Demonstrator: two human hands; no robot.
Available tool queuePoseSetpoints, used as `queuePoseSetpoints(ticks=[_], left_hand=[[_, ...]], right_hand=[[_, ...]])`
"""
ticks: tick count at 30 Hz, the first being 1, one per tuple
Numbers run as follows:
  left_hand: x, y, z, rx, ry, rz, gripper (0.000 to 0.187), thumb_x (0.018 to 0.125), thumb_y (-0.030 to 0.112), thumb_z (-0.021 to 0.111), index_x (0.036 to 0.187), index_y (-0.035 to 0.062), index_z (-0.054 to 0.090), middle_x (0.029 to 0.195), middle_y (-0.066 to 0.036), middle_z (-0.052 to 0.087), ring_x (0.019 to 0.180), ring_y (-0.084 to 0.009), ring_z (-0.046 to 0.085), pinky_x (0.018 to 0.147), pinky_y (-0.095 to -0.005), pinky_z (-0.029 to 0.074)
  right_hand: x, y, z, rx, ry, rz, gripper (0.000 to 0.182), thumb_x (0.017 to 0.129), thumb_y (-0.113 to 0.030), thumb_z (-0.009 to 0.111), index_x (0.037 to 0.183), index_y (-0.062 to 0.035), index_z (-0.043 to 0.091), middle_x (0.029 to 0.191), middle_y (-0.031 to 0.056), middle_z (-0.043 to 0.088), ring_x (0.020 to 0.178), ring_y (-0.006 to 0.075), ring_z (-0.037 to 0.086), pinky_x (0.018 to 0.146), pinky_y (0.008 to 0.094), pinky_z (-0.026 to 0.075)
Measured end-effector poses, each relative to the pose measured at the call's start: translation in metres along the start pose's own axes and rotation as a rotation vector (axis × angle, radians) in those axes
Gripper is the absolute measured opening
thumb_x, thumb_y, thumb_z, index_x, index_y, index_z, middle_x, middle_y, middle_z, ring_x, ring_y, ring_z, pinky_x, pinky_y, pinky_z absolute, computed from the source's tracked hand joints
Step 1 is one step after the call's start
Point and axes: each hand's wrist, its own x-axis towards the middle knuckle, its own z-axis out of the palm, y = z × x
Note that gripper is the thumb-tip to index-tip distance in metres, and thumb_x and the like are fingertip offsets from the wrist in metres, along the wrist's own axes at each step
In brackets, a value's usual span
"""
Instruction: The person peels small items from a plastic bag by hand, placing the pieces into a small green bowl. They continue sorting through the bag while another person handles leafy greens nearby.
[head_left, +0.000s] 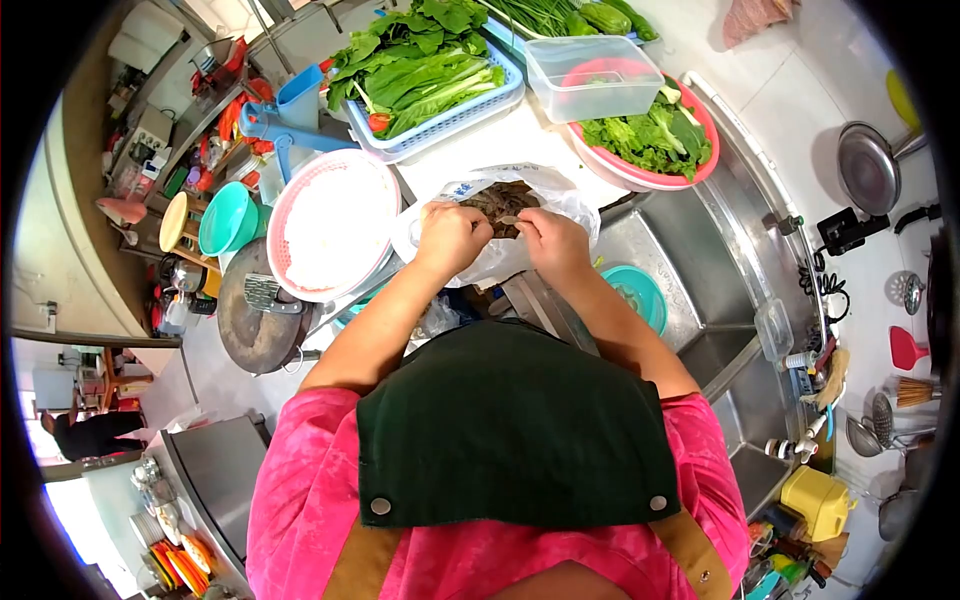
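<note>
A white plastic bag point(565, 195) lies open in front of me, with several grey-brown shrimp point(497, 197) inside. My left hand point(453, 238) is closed in a pinch over the bag's near left side. Across from it, my right hand point(553, 242) pinches too, thumb and fingers pressed together. Between the fingertips of both hands is a small brownish piece that looks like a shrimp, mostly covered by the fingers. To the left of the bag stands a pink colander point(275, 235), its inside bright white.
Leafy greens point(430, 85) fill a blue basket point(500, 95) beyond the bag. A clear plastic box point(595, 85) rests over a pink basin point(705, 165) of greens. The steel sink point(715, 270) holds a teal bowl point(650, 290). A cleaver point(270, 293) lies on a round chopping block point(245, 335).
</note>
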Motion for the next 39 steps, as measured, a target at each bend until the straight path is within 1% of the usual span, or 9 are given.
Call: queuePoseSetpoints(ticks=[5, 10, 13, 16, 20, 22, 29, 32, 39], left_hand=[[-0.003, 0.003, -0.007, -0.028, 0.027, 0.019, 0.009, 0.066, 0.016, 0.06, 0.069, 0.0094, 0.066, 0.064, -0.009, 0.061, 0.058, -0.0237, 0.053, 0.074, -0.034, 0.035], [-0.002, 0.006, -0.006, -0.17, 0.053, 0.014, 0.017, 0.065, 0.014, 0.065, 0.079, 0.0047, 0.066, 0.072, -0.01, 0.063, 0.066, -0.0238, 0.059, 0.07, -0.0325, 0.044], [0.001, 0.013, -0.006, -0.427, 0.061, -0.103, 0.019, 0.064, 0.013, 0.067, 0.081, 0.0028, 0.065, 0.071, -0.011, 0.063, 0.069, -0.0234, 0.06, 0.068, -0.0305, 0.047], [0.001, 0.017, -0.009, -0.432, 0.085, -0.048, 0.017, 0.065, 0.011, 0.066, 0.08, 0.0037, 0.065, 0.071, -0.01, 0.063, 0.066, -0.0221, 0.06, 0.068, -0.0306, 0.046], [-0.003, 0.014, -0.01, -0.235, 0.107, 0.022, 0.014, 0.066, 0.01, 0.065, 0.078, 0.004, 0.065, 0.071, -0.009, 0.063, 0.065, -0.0213, 0.059, 0.071, -0.0302, 0.045], [-0.004, 0.016, -0.01, -0.219, 0.171, 0.059, 0.008, 0.065, 0.013, 0.063, 0.071, 0.0082, 0.065, 0.066, -0.007, 0.061, 0.065, -0.022, 0.057, 0.086, -0.0367, 0.037], [-0.004, 0.021, -0.013, 0.003, 0.245, 0.18, 0.006, 0.064, 0.014, 0.063, 0.067, 0.0095, 0.062, 0.06, -0.004, 0.057, 0.064, -0.0224, 0.057, 0.088, -0.0394, 0.038], [-0.004, 0.021, -0.014, -0.017, 0.197, 0.176, 0.005, 0.063, 0.012, 0.061, 0.063, 0.0082, 0.059, 0.06, -0.006, 0.057, 0.062, -0.0237, 0.056, 0.086, -0.0417, 0.04], [-0.004, 0.023, -0.017, -0.14, 0.212, 0.161, 0.003, 0.063, 0.006, 0.059, 0.064, 0.0037, 0.059, 0.062, -0.01, 0.058, 0.06, -0.028, 0.056, 0.062, -0.0356, 0.047]], right_hand=[[0.001, 0.009, -0.004, 0.071, -0.004, 0.087, 0.012, 0.075, -0.012, 0.058, 0.086, -0.0063, 0.06, 0.075, 0.0119, 0.061, 0.064, 0.0288, 0.058, 0.056, 0.034, 0.045], [0.003, 0.02, 0.007, 0.541, -0.107, 0.399, 0.013, 0.077, -0.005, 0.058, 0.09, -0.002, 0.06, 0.072, 0.0065, 0.061, 0.055, 0.012, 0.054, 0.052, 0.0243, 0.043], [0.003, 0.021, 0.014, 0.791, -0.145, 0.484, 0.013, 0.078, -0.002, 0.057, 0.09, 0.0008, 0.059, 0.074, 0.0036, 0.06, 0.059, 0.0067, 0.05, 0.054, 0.02, 0.041], [0.004, 0.014, 0.013, 0.854, -0.165, 0.558, 0.013, 0.078, -0.002, 0.057, 0.091, 0.0017, 0.059, 0.077, 0.0025, 0.06, 0.062, 0.0064, 0.05, 0.057, 0.0185, 0.041], [0.002, 0.011, 0.012, 0.824, -0.154, 0.589, 0.014, 0.078, -0.002, 0.057, 0.091, 0.0023, 0.059, 0.077, 0.0022, 0.06, 0.066, 0.0067, 0.052, 0.059, 0.019, 0.041], [0.002, 0.012, 0.011, 0.778, -0.152, 0.47, 0.014, 0.078, -0.003, 0.058, 0.091, 0.0027, 0.059, 0.077, 0.0031, 0.06, 0.068, 0.0083, 0.053, 0.06, 0.0208, 0.043], [0.0, 0.011, 0.009, 0.585, -0.168, 0.348, 0.014, 0.077, -0.004, 0.059, 0.09, 0.0016, 0.059, 0.077, 0.0064, 0.062, 0.067, 0.0099, 0.054, 0.061, 0.0228, 0.043], [0.0, 0.008, 0.007, 0.528, -0.177, 0.343, 0.015, 0.076, -0.004, 0.059, 0.09, 0.0009, 0.06, 0.077, 0.0071, 0.062, 0.066, 0.0104, 0.054, 0.06, 0.0233, 0.043], [-0.001, 0.008, 0.009, 0.585, -0.159, 0.352, 0.015, 0.076, -0.005, 0.06, 0.089, 0.0016, 0.06, 0.075, 0.0063, 0.062, 0.065, 0.0099, 0.054, 0.059, 0.0228, 0.043]])
